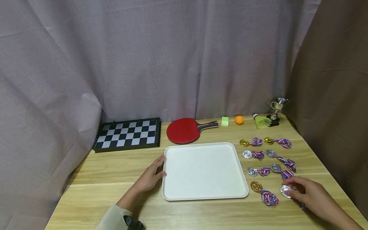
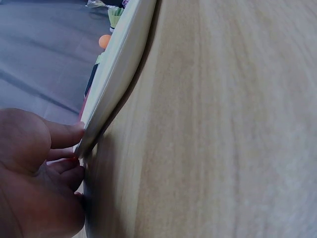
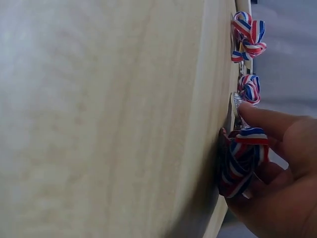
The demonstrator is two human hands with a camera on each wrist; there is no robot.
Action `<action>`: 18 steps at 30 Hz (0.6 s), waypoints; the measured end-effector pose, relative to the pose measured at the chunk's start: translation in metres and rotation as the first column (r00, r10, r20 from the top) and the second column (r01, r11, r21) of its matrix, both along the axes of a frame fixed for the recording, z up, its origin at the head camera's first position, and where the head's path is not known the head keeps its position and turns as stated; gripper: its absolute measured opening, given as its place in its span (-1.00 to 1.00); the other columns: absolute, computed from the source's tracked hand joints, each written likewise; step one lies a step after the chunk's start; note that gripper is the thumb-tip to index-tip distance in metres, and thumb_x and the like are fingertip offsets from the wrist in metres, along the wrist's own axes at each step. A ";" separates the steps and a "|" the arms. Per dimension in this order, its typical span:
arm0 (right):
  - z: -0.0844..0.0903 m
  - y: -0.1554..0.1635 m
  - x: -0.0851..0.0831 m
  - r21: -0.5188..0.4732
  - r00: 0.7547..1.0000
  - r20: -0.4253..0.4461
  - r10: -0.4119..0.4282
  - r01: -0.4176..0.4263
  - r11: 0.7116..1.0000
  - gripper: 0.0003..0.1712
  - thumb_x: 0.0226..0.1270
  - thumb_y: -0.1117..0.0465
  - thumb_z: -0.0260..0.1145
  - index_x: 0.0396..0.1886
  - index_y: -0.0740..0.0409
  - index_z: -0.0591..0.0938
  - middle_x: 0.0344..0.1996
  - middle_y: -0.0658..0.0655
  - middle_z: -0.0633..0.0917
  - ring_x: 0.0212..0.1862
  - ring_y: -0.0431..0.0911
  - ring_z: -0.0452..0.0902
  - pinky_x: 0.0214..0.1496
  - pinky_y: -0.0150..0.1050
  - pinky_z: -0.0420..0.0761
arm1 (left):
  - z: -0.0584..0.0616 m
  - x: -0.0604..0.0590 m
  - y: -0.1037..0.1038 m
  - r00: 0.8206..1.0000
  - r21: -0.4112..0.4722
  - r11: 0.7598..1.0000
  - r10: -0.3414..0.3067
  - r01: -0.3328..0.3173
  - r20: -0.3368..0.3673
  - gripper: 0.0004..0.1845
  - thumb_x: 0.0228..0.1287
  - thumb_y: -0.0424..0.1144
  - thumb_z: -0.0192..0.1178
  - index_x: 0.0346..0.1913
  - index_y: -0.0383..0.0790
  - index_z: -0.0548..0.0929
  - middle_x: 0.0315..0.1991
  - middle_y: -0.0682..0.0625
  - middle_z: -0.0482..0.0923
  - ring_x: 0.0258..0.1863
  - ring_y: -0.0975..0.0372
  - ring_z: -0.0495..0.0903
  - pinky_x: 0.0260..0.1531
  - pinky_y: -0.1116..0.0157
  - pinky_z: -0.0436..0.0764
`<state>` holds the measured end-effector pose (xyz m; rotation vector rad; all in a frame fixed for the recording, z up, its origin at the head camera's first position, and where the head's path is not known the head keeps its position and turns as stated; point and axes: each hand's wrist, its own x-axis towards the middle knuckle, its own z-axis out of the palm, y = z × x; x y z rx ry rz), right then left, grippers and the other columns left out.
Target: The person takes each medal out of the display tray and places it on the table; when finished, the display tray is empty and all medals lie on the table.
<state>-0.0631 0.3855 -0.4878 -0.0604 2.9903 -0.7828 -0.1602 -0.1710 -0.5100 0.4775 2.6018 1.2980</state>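
A silver medal (image 1: 286,191) is being pinched by the right hand (image 1: 311,197) at the near right of the wooden surface (image 1: 115,166), its fingers being curled over the disc and the bunched red, white and blue ribbon (image 3: 242,161), as the right wrist view shows. The medal is lying directly under that grip, with the white tray (image 1: 172,191) lying to its left across a short stretch of wood; the tray's long axis is running left to right. The right hand is by far the nearer to the medal. The tray's left rim is being touched and steadied by the left hand (image 1: 150,175), its fingers (image 2: 67,134) lying relaxed and nearly straight against the edge rather than wrapping it.

Seven more medals are being kept in a loose double column beside the tray, among them a gold medal (image 1: 256,186) just left of the gripped one. Along the far edge a chessboard (image 1: 127,134), a red table-tennis bat (image 1: 184,130), a green block (image 1: 225,121), an orange ball (image 1: 239,119), a green shuttlecock (image 1: 261,121) and a small trophy cup (image 1: 277,108) are being lined up. The scene is being backed by a pale curtain (image 1: 143,57).
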 end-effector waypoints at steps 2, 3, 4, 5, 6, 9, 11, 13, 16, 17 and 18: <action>0.002 0.000 -0.001 0.024 1.000 -0.019 -0.002 0.002 1.000 -0.75 0.18 0.17 0.58 -0.13 -0.04 0.76 -0.22 -0.02 0.72 -0.31 -0.41 0.42 -0.33 -0.38 0.49 | 0.000 0.001 0.000 1.000 0.005 1.000 0.001 -0.001 -0.002 -0.30 0.50 -0.43 0.16 0.58 -0.43 0.14 0.65 -0.21 0.03 0.63 -0.06 -0.01 0.59 -0.04 0.04; 0.004 -0.001 -0.001 0.029 1.000 -0.020 -0.007 0.007 1.000 -0.74 0.17 0.17 0.59 -0.14 -0.04 0.76 -0.22 -0.02 0.72 -0.31 -0.41 0.42 -0.34 -0.38 0.49 | 0.001 0.001 0.000 1.000 0.005 1.000 0.002 -0.002 0.000 -0.30 0.50 -0.43 0.15 0.59 -0.43 0.14 0.65 -0.21 0.03 0.64 -0.06 -0.01 0.59 -0.04 0.04; 0.006 -0.001 -0.001 0.034 1.000 -0.026 -0.006 0.007 0.999 -0.74 0.16 0.19 0.59 -0.15 -0.03 0.76 -0.24 -0.03 0.72 -0.32 -0.41 0.43 -0.36 -0.37 0.49 | 0.001 0.001 0.000 1.000 0.006 1.000 0.003 -0.003 0.002 -0.30 0.50 -0.43 0.15 0.59 -0.42 0.14 0.65 -0.20 0.02 0.64 -0.05 -0.01 0.60 -0.03 0.04; 0.008 -0.002 -0.002 0.037 1.000 -0.026 -0.007 0.008 0.999 -0.75 0.16 0.19 0.59 -0.16 -0.02 0.76 -0.27 -0.05 0.70 -0.34 -0.39 0.42 -0.37 -0.36 0.48 | 0.001 0.001 0.000 1.000 0.005 1.000 0.004 -0.004 0.004 -0.30 0.50 -0.42 0.15 0.59 -0.42 0.14 0.65 -0.20 0.03 0.64 -0.05 -0.01 0.60 -0.03 0.04; 0.011 -0.003 -0.003 0.038 1.000 -0.029 -0.007 0.008 0.999 -0.76 0.17 0.19 0.59 -0.16 -0.01 0.76 -0.28 -0.06 0.70 -0.35 -0.40 0.43 -0.38 -0.36 0.50 | 0.002 0.001 0.000 1.000 0.006 1.000 0.004 -0.004 0.004 -0.30 0.50 -0.43 0.15 0.59 -0.42 0.14 0.65 -0.19 0.03 0.64 -0.04 -0.01 0.60 -0.03 0.04; 0.018 -0.009 -0.005 0.020 0.996 -0.084 0.012 -0.010 1.000 -0.79 0.19 0.21 0.58 -0.18 0.03 0.76 -0.36 -0.10 0.68 -0.38 -0.43 0.44 -0.41 -0.38 0.53 | 0.002 0.002 0.001 1.000 0.013 1.000 -0.011 0.011 -0.007 -0.31 0.49 -0.44 0.15 0.57 -0.46 0.14 0.64 -0.23 0.03 0.63 -0.07 -0.01 0.59 -0.06 0.04; 0.024 -0.017 -0.007 0.001 0.990 -0.134 0.036 -0.036 0.999 -0.81 0.23 0.21 0.56 -0.18 0.05 0.76 -0.38 -0.13 0.67 -0.38 -0.45 0.45 -0.41 -0.40 0.55 | 0.002 0.002 0.002 1.000 0.014 1.000 -0.018 0.018 -0.011 -0.31 0.49 -0.45 0.15 0.57 -0.48 0.14 0.64 -0.24 0.03 0.63 -0.08 0.00 0.59 -0.07 0.04; 0.029 -0.032 -0.013 -0.021 0.981 -0.184 0.068 -0.073 0.997 -0.82 0.25 0.22 0.55 -0.16 0.05 0.76 -0.35 -0.13 0.70 -0.35 -0.42 0.49 -0.38 -0.39 0.58 | 0.002 0.003 0.003 1.000 0.017 1.000 -0.021 0.022 -0.022 -0.31 0.49 -0.45 0.15 0.56 -0.49 0.14 0.63 -0.26 0.05 0.62 -0.10 0.01 0.58 -0.09 0.04; 0.037 -0.064 -0.024 -0.031 0.968 -0.227 0.106 -0.116 0.993 -0.77 0.31 0.19 0.51 -0.06 0.08 0.76 -0.21 -0.01 0.76 -0.16 -0.18 0.65 -0.15 -0.20 0.70 | 0.004 0.003 0.003 0.999 0.008 1.000 -0.012 0.012 -0.033 -0.31 0.48 -0.46 0.15 0.56 -0.48 0.16 0.63 -0.25 0.06 0.62 -0.09 0.03 0.58 -0.07 0.05; 0.040 -0.076 -0.029 -0.033 0.963 -0.241 0.117 -0.129 0.991 -0.74 0.33 0.19 0.50 -0.01 0.09 0.75 -0.12 0.07 0.77 -0.06 -0.04 0.68 -0.04 -0.08 0.70 | 0.004 0.003 0.003 0.999 0.004 1.000 -0.009 0.010 -0.041 -0.32 0.47 -0.47 0.16 0.56 -0.49 0.16 0.63 -0.26 0.07 0.62 -0.10 0.04 0.58 -0.08 0.06; 0.043 -0.089 -0.034 -0.038 0.960 -0.249 0.130 -0.144 0.989 -0.70 0.34 0.19 0.48 0.04 0.10 0.73 -0.03 0.15 0.75 0.04 0.10 0.66 0.06 0.07 0.68 | 0.005 0.002 0.003 0.999 0.002 1.000 -0.010 0.010 -0.049 -0.32 0.47 -0.47 0.16 0.56 -0.50 0.17 0.62 -0.27 0.07 0.61 -0.10 0.04 0.58 -0.07 0.06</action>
